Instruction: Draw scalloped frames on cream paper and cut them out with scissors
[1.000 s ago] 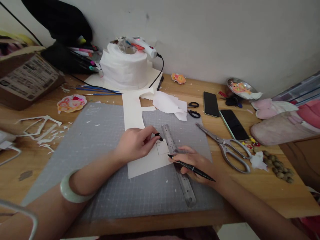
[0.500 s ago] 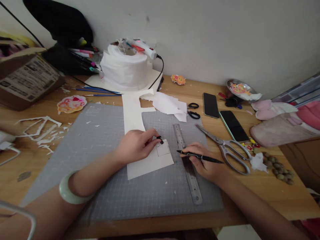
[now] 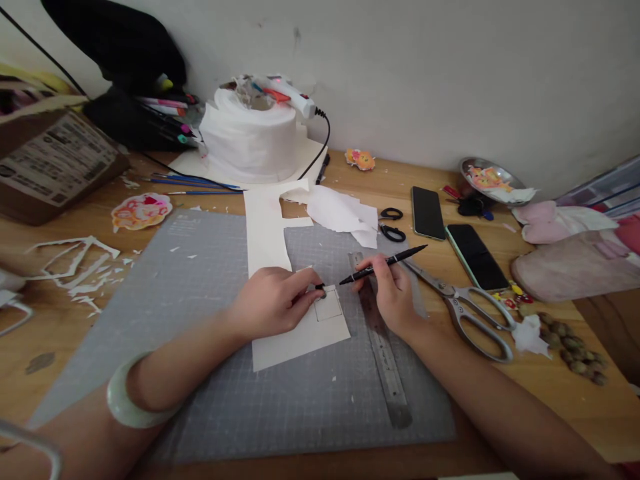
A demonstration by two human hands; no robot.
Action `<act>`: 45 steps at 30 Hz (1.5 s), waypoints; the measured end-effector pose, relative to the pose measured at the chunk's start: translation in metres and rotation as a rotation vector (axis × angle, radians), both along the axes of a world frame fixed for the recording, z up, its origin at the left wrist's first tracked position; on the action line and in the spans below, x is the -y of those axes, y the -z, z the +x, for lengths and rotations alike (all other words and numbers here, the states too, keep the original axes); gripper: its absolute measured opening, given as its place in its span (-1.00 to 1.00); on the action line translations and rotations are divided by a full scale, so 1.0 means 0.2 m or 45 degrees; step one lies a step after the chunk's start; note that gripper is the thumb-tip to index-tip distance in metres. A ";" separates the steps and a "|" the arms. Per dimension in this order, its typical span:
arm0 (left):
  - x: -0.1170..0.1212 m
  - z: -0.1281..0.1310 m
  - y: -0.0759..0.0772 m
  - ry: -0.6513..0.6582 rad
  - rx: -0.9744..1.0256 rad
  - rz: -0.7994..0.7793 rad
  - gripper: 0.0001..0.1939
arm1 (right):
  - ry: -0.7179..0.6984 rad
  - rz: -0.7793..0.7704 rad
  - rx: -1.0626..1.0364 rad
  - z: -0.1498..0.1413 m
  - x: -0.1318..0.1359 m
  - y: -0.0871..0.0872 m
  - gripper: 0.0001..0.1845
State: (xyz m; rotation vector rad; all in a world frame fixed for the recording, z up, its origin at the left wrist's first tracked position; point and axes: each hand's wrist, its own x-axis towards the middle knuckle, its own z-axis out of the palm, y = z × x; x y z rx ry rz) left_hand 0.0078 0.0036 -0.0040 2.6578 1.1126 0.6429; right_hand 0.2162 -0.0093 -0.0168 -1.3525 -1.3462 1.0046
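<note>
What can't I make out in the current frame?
Head view, dark piece: full shape, covered by the left hand's fingers.
Head view, black-handled scissors: blades, hidden by white paper.
Head view, box label: wording, too small and blurred.
Head view, cardboard box: far side, cut off by the left edge.

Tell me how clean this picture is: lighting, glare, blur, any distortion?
Head view: dim, flat light, with soft shading and no harsh glare on the phones. Head view: slightly soft overall; print on the box label and ruler is unreadable. Head view: looks wide-angle, with the left forearm and right forearm seeming stretched towards the lower corners.
</note>
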 end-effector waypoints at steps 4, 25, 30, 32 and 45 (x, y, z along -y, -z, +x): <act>0.00 0.00 0.00 0.023 -0.004 0.016 -0.73 | -0.029 -0.071 -0.044 0.01 -0.01 0.00 -0.48; -0.02 0.02 -0.02 0.125 -0.069 0.179 -0.65 | -0.403 -0.100 0.306 -0.12 -0.20 -0.07 -0.68; -0.02 0.02 -0.02 0.141 -0.097 0.173 -0.66 | -0.523 -0.108 0.438 -0.15 -0.24 -0.08 -0.65; -0.02 0.02 -0.02 0.147 -0.102 0.159 -0.67 | -0.553 -0.101 0.474 -0.16 -0.25 -0.09 -0.64; -0.02 0.02 -0.02 0.133 -0.147 0.167 -0.64 | -0.631 -0.047 0.572 -0.20 -0.31 -0.09 -0.62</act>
